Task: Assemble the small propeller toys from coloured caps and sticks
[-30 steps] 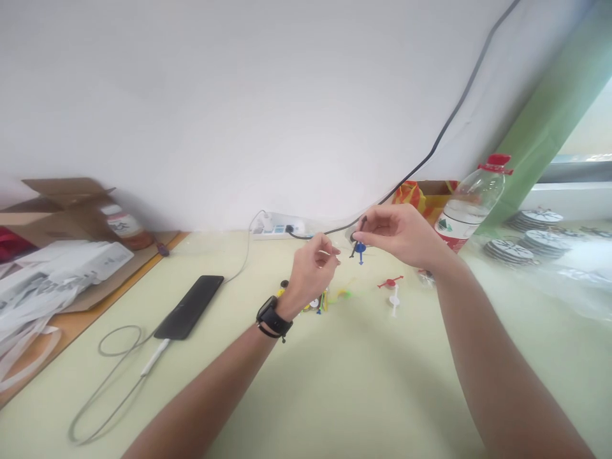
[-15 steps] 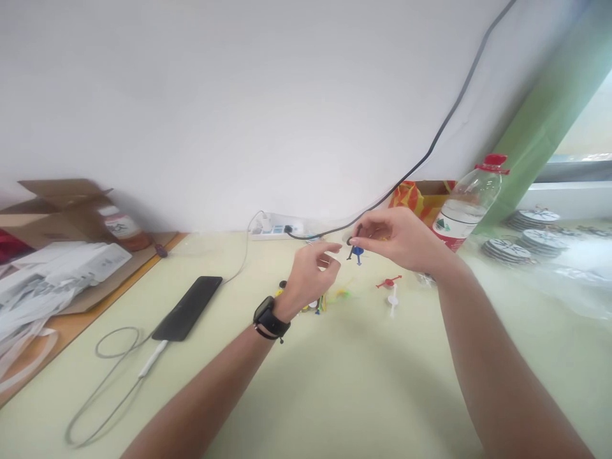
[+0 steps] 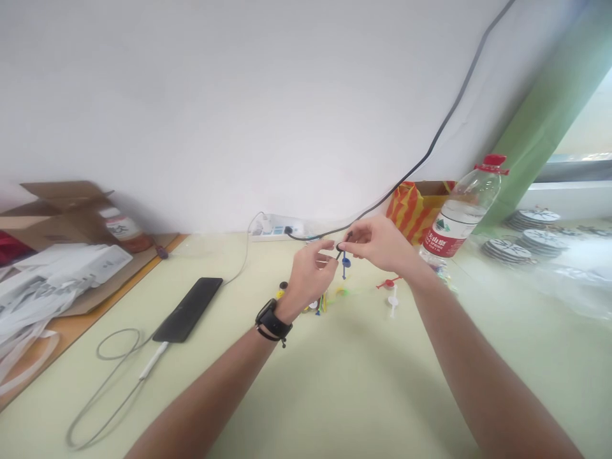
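Observation:
My right hand point(image 3: 375, 243) pinches a small black piece point(image 3: 340, 247) between thumb and fingertips. A blue piece point(image 3: 345, 262) with a thin stem hangs just below those fingertips. Close on the left, my left hand point(image 3: 313, 271) has its fingers curled and apart, near the lower end of the black piece, with nothing visibly held. A red piece point(image 3: 389, 284) and a white piece point(image 3: 393, 300) lie on the table below my right hand. Several yellow, green and dark pieces point(image 3: 321, 303) lie partly hidden behind my left hand.
A black phone point(image 3: 188, 310) with a cable lies at left. Behind are a power strip point(image 3: 276, 227), a red-and-yellow bag point(image 3: 408, 210) and a water bottle point(image 3: 456, 220). Stacked discs point(image 3: 507, 250) stand at right; a cardboard box point(image 3: 67, 207) and white packages point(image 3: 102, 261) sit at far left.
My right hand has moved left and slightly down with the black and blue pieces, close to my left hand. My left hand has barely shifted.

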`<state>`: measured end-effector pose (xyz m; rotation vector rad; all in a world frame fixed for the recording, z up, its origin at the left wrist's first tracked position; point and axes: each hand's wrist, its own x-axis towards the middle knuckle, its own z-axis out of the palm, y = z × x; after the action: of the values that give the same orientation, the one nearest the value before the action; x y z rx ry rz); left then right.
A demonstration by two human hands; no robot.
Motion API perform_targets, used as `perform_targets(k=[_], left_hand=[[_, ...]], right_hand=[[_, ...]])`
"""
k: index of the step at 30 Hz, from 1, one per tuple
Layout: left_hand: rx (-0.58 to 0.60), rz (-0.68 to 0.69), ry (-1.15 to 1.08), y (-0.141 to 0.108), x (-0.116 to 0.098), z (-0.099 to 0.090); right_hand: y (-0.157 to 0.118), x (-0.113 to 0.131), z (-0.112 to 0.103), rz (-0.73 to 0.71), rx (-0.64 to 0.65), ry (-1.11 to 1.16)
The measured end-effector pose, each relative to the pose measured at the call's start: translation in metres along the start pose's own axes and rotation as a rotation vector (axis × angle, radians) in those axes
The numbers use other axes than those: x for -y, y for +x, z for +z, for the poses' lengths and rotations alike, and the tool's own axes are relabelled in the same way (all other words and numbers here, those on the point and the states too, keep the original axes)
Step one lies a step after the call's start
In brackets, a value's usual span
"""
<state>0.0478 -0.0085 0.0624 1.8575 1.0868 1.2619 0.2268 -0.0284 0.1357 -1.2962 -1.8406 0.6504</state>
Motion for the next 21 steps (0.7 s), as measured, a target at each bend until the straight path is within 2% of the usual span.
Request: perform_targets(k=[4,8,14,21], left_hand=[[-0.013,0.008,0.025,-0.001,0.002,0.002],[0.001,0.031,0.047,-0.001,0.001,0.002],[0.024,0.020,0.079,-0.002,-0.004,0.000],[0.107,0.112,0.157,-0.001,-0.006,-0.005]], right_hand=[[0.004,-0.003,0.010,0.130,0.000,0.090],[0.004,-0.010,0.005,0.166,0.063,-0.024],[0.004,-0.018,-0.009,0.117,0.098,-0.215],[0.003,-0.024,-0.007,-0.077,0.160,-0.357]])
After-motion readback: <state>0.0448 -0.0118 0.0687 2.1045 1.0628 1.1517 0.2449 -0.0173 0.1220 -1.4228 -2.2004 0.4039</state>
